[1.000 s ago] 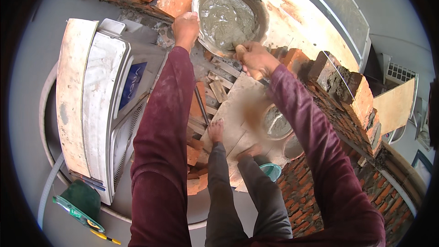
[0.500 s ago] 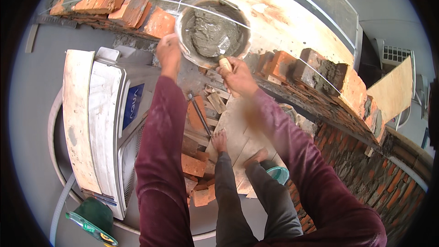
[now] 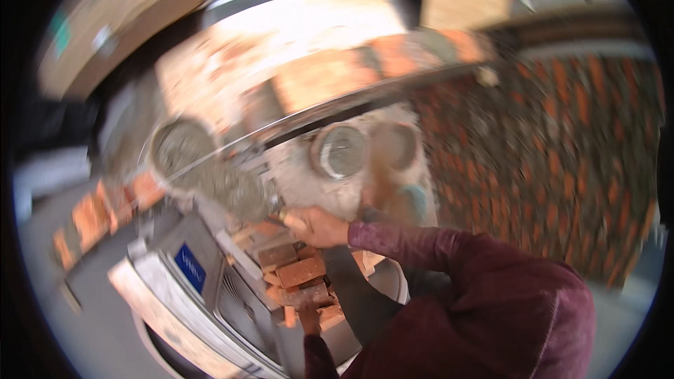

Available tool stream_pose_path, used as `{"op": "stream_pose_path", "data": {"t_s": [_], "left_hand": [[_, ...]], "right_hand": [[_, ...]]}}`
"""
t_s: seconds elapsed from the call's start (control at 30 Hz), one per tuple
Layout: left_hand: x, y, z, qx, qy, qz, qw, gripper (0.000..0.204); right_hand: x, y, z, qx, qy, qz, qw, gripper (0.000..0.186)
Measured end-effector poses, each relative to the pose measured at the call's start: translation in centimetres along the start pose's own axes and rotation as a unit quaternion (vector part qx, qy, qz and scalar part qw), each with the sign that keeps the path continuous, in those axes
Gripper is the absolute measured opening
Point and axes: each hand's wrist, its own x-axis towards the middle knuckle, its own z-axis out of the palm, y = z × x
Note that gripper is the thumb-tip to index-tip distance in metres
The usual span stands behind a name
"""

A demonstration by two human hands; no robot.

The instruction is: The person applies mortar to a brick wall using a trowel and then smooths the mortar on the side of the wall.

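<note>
My right hand (image 3: 321,227) is closed round the handle of a trowel (image 3: 283,216). A heap of grey mortar (image 3: 235,188) covers its blade, just beside the mortar bucket (image 3: 210,126). Low in the picture, my left hand (image 3: 307,318) reaches in among the loose orange bricks (image 3: 300,271). Motion blur and the bricks hide its fingers, so I cannot tell whether it grips one.
A low brick course (image 3: 319,78) runs behind the buckets, with a taut string along it. Another round bucket (image 3: 342,151) stands near my feet. An air-conditioner unit (image 3: 210,295) stands at left, and a rough brick wall (image 3: 540,161) at right.
My view has swung round. My left hand has left the bucket's rim and gone down to the bricks. The trowel has come out of the bucket with mortar on it.
</note>
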Motion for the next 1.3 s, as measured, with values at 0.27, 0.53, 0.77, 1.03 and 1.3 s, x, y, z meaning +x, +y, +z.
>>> {"op": "stream_pose_path", "data": {"t_s": [0.27, 0.53, 0.77, 1.03, 1.3], "left_hand": [[-5.3, 8.1, -8.5, -0.099, -0.064, -0.039, 0.992, 0.020], [0.6, 23.9, -15.9, -0.137, 0.019, -0.114, 0.984, 0.028], [-1.8, 31.9, -15.0, -0.095, 0.016, -0.063, 0.993, 0.033], [-3.9, 29.1, -11.1, 0.081, -0.029, 0.011, 0.996, 0.042], [6.8, 49.8, -2.9, 0.000, -0.071, -0.096, 0.993, 0.039]], "right_hand": [[-25.3, -4.5, -8.5, -0.081, 0.242, 0.054, 0.965, 0.040], [-28.3, -3.3, -21.2, 0.102, 0.502, 0.077, 0.855, 0.023], [-25.0, -0.7, -39.1, 0.409, 0.545, -0.036, 0.731, 0.012], [-22.0, 7.1, -47.3, 0.767, 0.244, -0.308, 0.507, 0.035], [-23.8, 10.6, -41.9, -0.008, 0.669, 0.000, 0.743, 0.041]]}}
